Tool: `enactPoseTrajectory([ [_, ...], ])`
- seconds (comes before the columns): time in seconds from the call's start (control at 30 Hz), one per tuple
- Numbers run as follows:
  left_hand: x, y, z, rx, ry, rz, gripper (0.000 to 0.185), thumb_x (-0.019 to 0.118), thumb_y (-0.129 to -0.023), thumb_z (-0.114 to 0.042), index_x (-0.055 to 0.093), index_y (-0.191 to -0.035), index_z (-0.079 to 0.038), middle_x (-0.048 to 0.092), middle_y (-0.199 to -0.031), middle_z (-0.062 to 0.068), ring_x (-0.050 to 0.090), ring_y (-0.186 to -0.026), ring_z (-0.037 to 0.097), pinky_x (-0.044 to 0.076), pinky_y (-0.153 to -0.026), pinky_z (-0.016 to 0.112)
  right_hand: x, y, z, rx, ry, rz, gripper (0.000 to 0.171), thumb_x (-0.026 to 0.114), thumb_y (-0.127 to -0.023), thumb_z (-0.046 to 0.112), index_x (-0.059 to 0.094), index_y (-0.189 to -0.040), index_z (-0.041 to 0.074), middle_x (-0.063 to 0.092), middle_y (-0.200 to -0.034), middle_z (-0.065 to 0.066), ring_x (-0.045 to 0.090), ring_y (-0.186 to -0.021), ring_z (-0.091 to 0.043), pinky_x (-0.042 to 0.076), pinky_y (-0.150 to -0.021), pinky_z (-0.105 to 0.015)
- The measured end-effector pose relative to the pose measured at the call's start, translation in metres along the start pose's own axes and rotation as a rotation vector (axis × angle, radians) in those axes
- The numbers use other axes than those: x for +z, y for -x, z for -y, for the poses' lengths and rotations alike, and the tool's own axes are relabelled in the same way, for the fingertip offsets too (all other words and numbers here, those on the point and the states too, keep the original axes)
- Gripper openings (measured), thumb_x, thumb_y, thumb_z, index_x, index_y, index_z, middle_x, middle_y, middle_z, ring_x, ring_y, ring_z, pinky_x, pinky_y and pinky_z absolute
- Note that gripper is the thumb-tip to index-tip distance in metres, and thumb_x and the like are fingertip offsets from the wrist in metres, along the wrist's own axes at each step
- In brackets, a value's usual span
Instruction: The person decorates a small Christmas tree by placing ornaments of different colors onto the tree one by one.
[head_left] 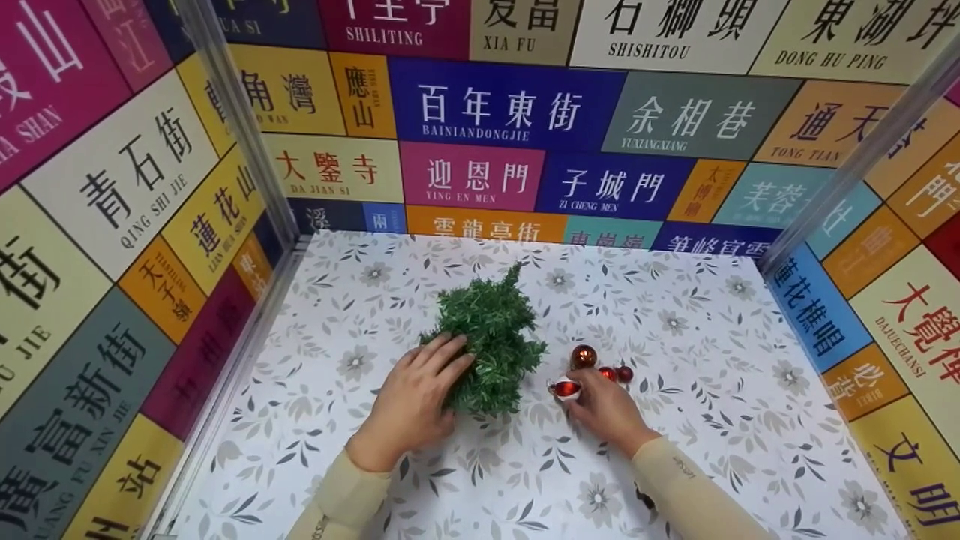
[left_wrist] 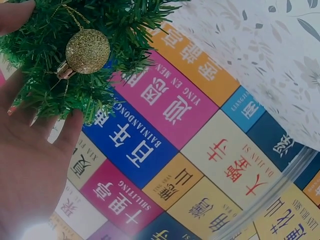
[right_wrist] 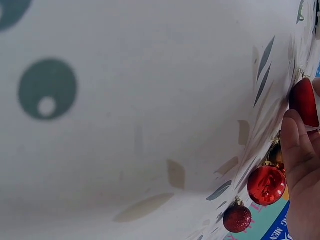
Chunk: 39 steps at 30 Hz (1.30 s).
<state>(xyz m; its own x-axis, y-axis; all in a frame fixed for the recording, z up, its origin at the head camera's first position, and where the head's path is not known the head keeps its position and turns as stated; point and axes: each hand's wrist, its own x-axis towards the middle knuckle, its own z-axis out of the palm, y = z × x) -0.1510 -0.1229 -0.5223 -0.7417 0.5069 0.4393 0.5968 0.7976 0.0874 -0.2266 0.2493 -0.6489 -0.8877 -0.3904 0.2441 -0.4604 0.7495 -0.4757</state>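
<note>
Counter (head_left: 720,390) with white floral-leaf covering, walled on three sides by panels of coloured street-name signs (head_left: 502,105); metal corner posts at back left and back right. Near edge of counter cut off by the head view. Open room wide on the right half and along the back; left side narrower toward the wall.

Small green artificial tinsel-needle Christmas tree (head_left: 495,341) near counter centre, leaning toward the back wall, its base hidden behind its own branches and the left hand. In the left wrist view a gold glitter ball ornament (left_wrist: 88,51) hangs on a gold cord among the branches; not visible from the head view.

Left hand (head_left: 416,401) rests against the tree's left side, fingers spread straight into the needles, grip not closed round anything. Right hand (head_left: 604,409) just right of the tree, fingertips pinching a shiny red bauble (head_left: 566,388) low over the counter; most of that bauble is hidden by the fingers in the right wrist view.

Just beyond the right hand, a loose cluster on the counter: a larger dark red ball (head_left: 583,355), a shiny red ball (head_left: 607,373), a small red glitter ball (head_left: 625,373). Whether they touch one another cannot be told
</note>
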Motion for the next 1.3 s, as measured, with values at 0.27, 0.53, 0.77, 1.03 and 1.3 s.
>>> enactPoseTrajectory([
  [0.27, 0.001, 0.000, 0.000, -0.003, 0.014, -0.020, 0.084, 0.075, -0.064, -0.014, 0.052, -0.145, -0.012, 0.037, -0.157, 0.007, 0.030, -0.144, 0.029, 0.034, -0.110, 0.051, 0.002, -0.002, -0.001, 0.014, 0.030, 0.033, 0.049, 0.080, -0.082, 0.022, 0.061, -0.127, 0.016, 0.061, -0.112, 0.005, 0.059, -0.081, -0.009, 0.053, -0.072, -0.034],
  [0.53, 0.001, -0.001, -0.002, -0.003, 0.017, -0.026, 0.082, 0.078, -0.065, -0.018, 0.053, -0.144, -0.012, 0.038, -0.156, 0.008, 0.031, -0.144, 0.030, 0.032, -0.112, 0.050, -0.001, -0.002, 0.003, 0.049, 0.020, 0.052, 0.052, 0.082, -0.080, 0.020, 0.061, -0.127, 0.016, 0.062, -0.111, 0.005, 0.060, -0.082, -0.010, 0.053, -0.073, -0.034],
  [0.77, 0.001, 0.000, -0.002, 0.001, -0.001, -0.026, 0.082, 0.081, -0.067, -0.026, 0.054, -0.143, -0.011, 0.040, -0.155, 0.008, 0.032, -0.143, 0.031, 0.028, -0.114, 0.048, -0.008, 0.001, 0.009, 0.031, -0.028, 0.031, 0.055, 0.079, -0.081, 0.017, 0.059, -0.132, 0.017, 0.061, -0.118, 0.004, 0.062, -0.084, -0.011, 0.054, -0.073, -0.034],
  [1.03, 0.000, 0.000, -0.002, 0.008, -0.018, -0.042, 0.085, 0.085, -0.069, -0.040, 0.054, -0.143, -0.011, 0.041, -0.154, 0.007, 0.032, -0.143, 0.032, 0.026, -0.115, 0.048, -0.026, 0.005, 0.024, -0.074, -0.045, -0.012, 0.052, 0.074, -0.082, 0.016, 0.060, -0.133, 0.021, 0.058, -0.125, 0.011, 0.063, -0.084, -0.011, 0.054, -0.070, -0.031],
  [1.3, 0.000, 0.001, -0.002, 0.016, -0.038, -0.085, 0.083, 0.084, -0.069, -0.043, 0.057, -0.140, -0.011, 0.044, -0.152, 0.009, 0.033, -0.142, 0.031, 0.023, -0.117, 0.047, -0.043, 0.011, 0.042, -0.166, -0.064, -0.054, 0.048, 0.076, -0.084, 0.019, 0.061, -0.130, 0.020, 0.058, -0.124, 0.012, 0.061, -0.085, -0.008, 0.056, -0.069, -0.036],
])
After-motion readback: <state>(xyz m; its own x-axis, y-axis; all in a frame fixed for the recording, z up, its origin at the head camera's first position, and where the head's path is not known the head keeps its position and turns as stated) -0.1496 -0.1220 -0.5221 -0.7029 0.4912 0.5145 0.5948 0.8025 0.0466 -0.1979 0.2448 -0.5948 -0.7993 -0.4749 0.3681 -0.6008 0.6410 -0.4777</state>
